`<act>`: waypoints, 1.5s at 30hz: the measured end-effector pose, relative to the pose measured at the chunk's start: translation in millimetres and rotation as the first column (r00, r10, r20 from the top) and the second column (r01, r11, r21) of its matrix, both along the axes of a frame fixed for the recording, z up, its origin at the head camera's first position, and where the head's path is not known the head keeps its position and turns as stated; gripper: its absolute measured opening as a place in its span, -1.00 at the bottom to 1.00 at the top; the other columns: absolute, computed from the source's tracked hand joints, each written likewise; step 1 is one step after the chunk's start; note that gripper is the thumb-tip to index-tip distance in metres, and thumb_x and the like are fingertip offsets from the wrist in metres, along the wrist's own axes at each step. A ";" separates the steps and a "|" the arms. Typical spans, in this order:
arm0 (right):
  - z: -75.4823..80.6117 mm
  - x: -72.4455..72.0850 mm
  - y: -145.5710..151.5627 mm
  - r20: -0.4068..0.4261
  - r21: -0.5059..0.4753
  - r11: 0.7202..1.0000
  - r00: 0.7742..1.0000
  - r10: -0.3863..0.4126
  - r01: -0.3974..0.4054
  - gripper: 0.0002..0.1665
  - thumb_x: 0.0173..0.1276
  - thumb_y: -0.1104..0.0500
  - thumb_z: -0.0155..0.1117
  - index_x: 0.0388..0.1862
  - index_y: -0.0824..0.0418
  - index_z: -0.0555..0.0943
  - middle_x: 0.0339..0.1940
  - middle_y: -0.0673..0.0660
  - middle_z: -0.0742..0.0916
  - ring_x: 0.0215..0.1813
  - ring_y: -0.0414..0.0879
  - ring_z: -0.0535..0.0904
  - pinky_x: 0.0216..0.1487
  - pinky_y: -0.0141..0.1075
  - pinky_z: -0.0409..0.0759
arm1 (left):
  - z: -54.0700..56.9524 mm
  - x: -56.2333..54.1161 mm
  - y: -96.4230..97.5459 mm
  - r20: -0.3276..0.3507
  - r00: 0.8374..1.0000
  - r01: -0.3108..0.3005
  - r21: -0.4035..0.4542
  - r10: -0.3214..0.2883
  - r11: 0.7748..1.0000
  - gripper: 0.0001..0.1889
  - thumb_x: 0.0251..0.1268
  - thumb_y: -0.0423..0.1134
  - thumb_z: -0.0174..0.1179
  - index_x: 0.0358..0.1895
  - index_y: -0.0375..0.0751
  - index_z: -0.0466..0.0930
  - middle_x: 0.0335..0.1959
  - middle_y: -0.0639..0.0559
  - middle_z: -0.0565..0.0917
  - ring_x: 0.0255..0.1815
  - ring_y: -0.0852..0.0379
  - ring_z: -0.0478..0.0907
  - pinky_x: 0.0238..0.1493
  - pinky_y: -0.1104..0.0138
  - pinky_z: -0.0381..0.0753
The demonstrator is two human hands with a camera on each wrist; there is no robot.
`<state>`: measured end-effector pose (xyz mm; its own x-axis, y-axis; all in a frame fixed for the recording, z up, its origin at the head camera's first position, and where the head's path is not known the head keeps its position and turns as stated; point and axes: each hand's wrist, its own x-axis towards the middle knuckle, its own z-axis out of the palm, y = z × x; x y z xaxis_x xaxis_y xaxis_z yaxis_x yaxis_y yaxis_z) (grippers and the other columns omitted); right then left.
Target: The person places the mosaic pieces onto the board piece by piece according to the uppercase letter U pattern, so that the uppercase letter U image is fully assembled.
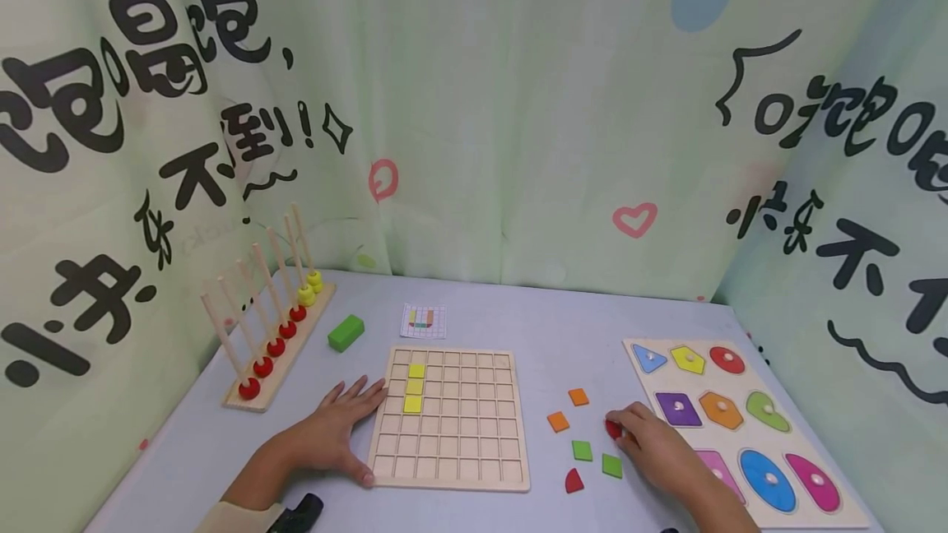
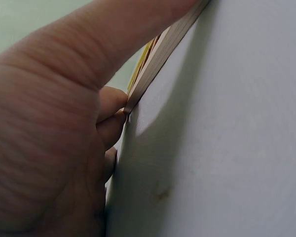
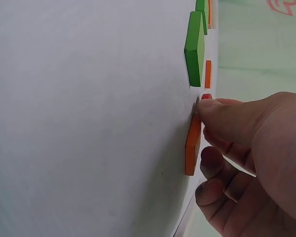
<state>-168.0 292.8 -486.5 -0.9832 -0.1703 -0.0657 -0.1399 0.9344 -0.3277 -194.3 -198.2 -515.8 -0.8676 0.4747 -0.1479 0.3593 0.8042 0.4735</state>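
Observation:
My left hand [image 1: 336, 428] rests at the left side of a pale wooden grid board [image 1: 470, 447], its fingers spread. The thumb touches the near left corner; in the left wrist view the fingertips lie along the board's edge [image 2: 160, 57]. Three yellow square tiles [image 1: 413, 387] stand in one column of the grid. Right of the board, my right hand [image 1: 655, 447] pinches a red piece [image 1: 613, 428] between thumb and index finger, low over the table. Nearby lie two orange tiles [image 1: 558, 422], two green tiles [image 1: 611, 465] and a red quarter-round piece [image 1: 573, 481].
A shape puzzle board [image 1: 644, 389] with knobbed pieces lies at the right. On the left stands a peg rack [image 1: 255, 401] with red and yellow beads. A green block [image 1: 346, 333] and a small pattern card [image 1: 437, 331] lie behind the grid board. Printed curtains surround the table.

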 end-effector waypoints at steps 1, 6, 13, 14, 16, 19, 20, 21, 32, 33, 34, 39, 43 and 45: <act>0.4 0.0 -0.2 0.002 -0.001 1.000 1.000 0.001 -0.001 -0.57 0.30 0.26 0.35 0.15 0.12 0.61 -0.17 -0.09 0.56 -0.15 -0.17 0.49 -0.01 -0.12 0.62 | 0.4 0.2 0.1 0.002 1.000 -0.002 -0.001 0.002 1.000 0.36 -0.50 0.49 0.43 0.54 -0.05 0.09 0.56 0.09 0.03 0.57 -0.10 -0.25 0.43 -0.12 -0.41; 1.6 0.5 -2.7 0.011 -0.009 1.000 1.000 -0.004 0.004 -0.52 0.32 0.24 0.33 0.23 0.09 0.56 -0.15 -0.08 0.52 -0.14 -0.18 0.46 -0.02 -0.18 0.62 | 2.1 0.4 0.9 0.003 1.000 -0.006 -0.002 0.006 1.000 0.37 -0.50 0.47 0.45 0.54 -0.05 0.08 0.56 0.10 0.03 0.57 -0.09 -0.26 0.44 -0.12 -0.40; 3.1 -0.8 -12.1 0.017 -0.047 0.999 1.000 -0.005 0.006 -0.52 0.35 0.24 0.30 0.25 0.08 0.55 -0.11 -0.10 0.51 -0.12 -0.18 0.44 -0.07 -0.25 0.58 | 0.6 0.1 1.0 -0.011 1.000 -0.003 -0.007 0.003 1.000 0.37 -0.50 0.47 0.45 0.55 -0.05 0.08 0.56 0.10 0.04 0.57 -0.09 -0.25 0.44 -0.12 -0.39; 3.3 -1.1 -14.0 0.017 -0.050 0.999 1.000 -0.008 0.009 -0.52 0.35 0.23 0.30 0.25 0.07 0.56 -0.11 -0.10 0.51 -0.13 -0.19 0.44 -0.09 -0.27 0.58 | 0.3 0.1 1.0 -0.010 1.000 -0.002 -0.007 0.002 1.000 0.37 -0.51 0.47 0.45 0.55 -0.05 0.08 0.56 0.10 0.04 0.57 -0.09 -0.25 0.44 -0.12 -0.39; 3.3 -2.0 -17.6 0.015 -0.056 0.998 1.000 -0.005 0.006 -0.53 0.35 0.23 0.30 0.25 0.05 0.56 -0.11 -0.11 0.50 -0.15 -0.20 0.44 -0.15 -0.32 0.56 | -0.4 0.0 0.8 -0.009 1.000 -0.002 -0.005 0.002 1.000 0.37 -0.51 0.47 0.45 0.54 -0.05 0.08 0.56 0.10 0.04 0.57 -0.09 -0.26 0.44 -0.12 -0.40; 3.3 -3.2 -23.7 0.013 -0.058 0.998 1.000 0.003 -0.002 -0.53 0.35 0.21 0.31 0.24 0.01 0.56 -0.11 -0.14 0.50 -0.17 -0.22 0.43 -0.21 -0.39 0.55 | -1.6 -0.4 0.5 -0.013 1.000 -0.003 -0.008 0.003 1.000 0.37 -0.51 0.48 0.44 0.55 -0.05 0.08 0.56 0.11 0.04 0.57 -0.08 -0.26 0.44 -0.12 -0.39; 3.1 -3.5 -25.7 0.011 -0.058 0.998 1.000 0.006 -0.006 -0.53 0.35 0.21 0.31 0.24 0.01 0.56 -0.11 -0.14 0.50 -0.18 -0.23 0.43 -0.22 -0.40 0.54 | -2.4 -0.7 0.4 -0.014 1.000 -0.002 -0.009 0.002 1.000 0.37 -0.51 0.49 0.44 0.55 -0.04 0.08 0.56 0.11 0.04 0.57 -0.08 -0.26 0.44 -0.12 -0.39; 3.1 -3.8 -27.8 0.007 -0.057 0.998 1.000 0.012 -0.012 -0.53 0.35 0.21 0.32 0.23 0.01 0.57 -0.11 -0.14 0.50 -0.19 -0.23 0.43 -0.22 -0.40 0.54 | -2.9 -1.0 0.2 -0.015 1.000 -0.002 -0.008 0.002 1.000 0.37 -0.51 0.49 0.44 0.55 -0.04 0.08 0.56 0.11 0.04 0.57 -0.08 -0.26 0.44 -0.12 -0.39; 0.8 -7.1 -52.6 -0.085 -0.065 0.992 0.991 0.106 -0.112 -0.57 0.32 0.25 0.34 0.17 0.06 0.60 -0.18 -0.17 0.47 -0.24 -0.25 0.42 -0.21 -0.39 0.53 | -4.9 -2.8 -0.7 0.002 1.000 -0.012 -0.009 0.012 1.000 0.37 -0.51 0.50 0.43 0.55 -0.03 0.08 0.56 0.12 0.03 0.57 -0.07 -0.26 0.44 -0.11 -0.41; 0.5 -7.6 -54.7 -0.100 -0.065 0.990 0.988 0.122 -0.128 -0.57 0.31 0.25 0.34 0.17 0.07 0.60 -0.19 -0.17 0.46 -0.25 -0.25 0.41 -0.24 -0.40 0.52 | -4.7 -2.7 -0.7 0.003 1.000 -0.012 -0.009 0.012 1.000 0.37 -0.51 0.50 0.43 0.55 -0.03 0.08 0.56 0.11 0.03 0.57 -0.08 -0.26 0.44 -0.11 -0.41; 0.1 -8.0 -56.7 -0.117 -0.062 0.987 0.983 0.142 -0.150 -0.57 0.31 0.26 0.35 0.16 0.08 0.60 -0.18 -0.17 0.46 -0.24 -0.25 0.41 -0.24 -0.40 0.51 | -4.4 -2.6 -0.6 0.004 1.000 -0.012 -0.007 0.012 1.000 0.37 -0.51 0.49 0.43 0.55 -0.03 0.08 0.56 0.11 0.03 0.57 -0.08 -0.26 0.44 -0.11 -0.42; -0.6 -11.1 -68.3 -0.171 -0.042 0.968 0.956 0.237 -0.248 -0.59 0.35 0.26 0.31 0.17 0.11 0.58 -0.11 -0.15 0.48 -0.21 -0.26 0.43 -0.16 -0.35 0.55 | -3.1 -1.6 -0.2 0.008 1.000 -0.013 -0.004 0.013 1.000 0.37 -0.52 0.48 0.44 0.54 -0.03 0.09 0.56 0.12 0.03 0.57 -0.07 -0.26 0.44 -0.11 -0.41; 2.7 -12.5 -79.6 -0.152 -0.055 0.960 0.952 0.265 -0.276 -0.59 0.38 0.22 0.28 0.21 0.10 0.57 -0.09 -0.15 0.49 -0.21 -0.27 0.44 -0.14 -0.36 0.57 | -1.7 -0.8 0.0 0.006 1.000 -0.014 -0.003 0.014 1.000 0.36 -0.51 0.48 0.45 0.54 -0.04 0.09 0.56 0.11 0.04 0.57 -0.08 -0.25 0.44 -0.11 -0.40; 4.8 -12.9 -84.9 -0.136 -0.064 0.956 0.951 0.277 -0.287 -0.59 0.39 0.21 0.27 0.22 0.10 0.56 -0.09 -0.14 0.49 -0.23 -0.27 0.43 -0.16 -0.37 0.57 | -1.6 -0.7 0.0 0.003 1.000 -0.008 -0.003 0.008 1.000 0.37 -0.50 0.48 0.45 0.54 -0.05 0.09 0.56 0.11 0.04 0.57 -0.09 -0.25 0.44 -0.11 -0.40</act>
<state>-180.8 207.9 -481.7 -0.8938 -0.4414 0.0797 -0.4382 0.8215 -0.3649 -195.0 -198.2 -517.4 -0.8710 0.4672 -0.1519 0.3514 0.8085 0.4721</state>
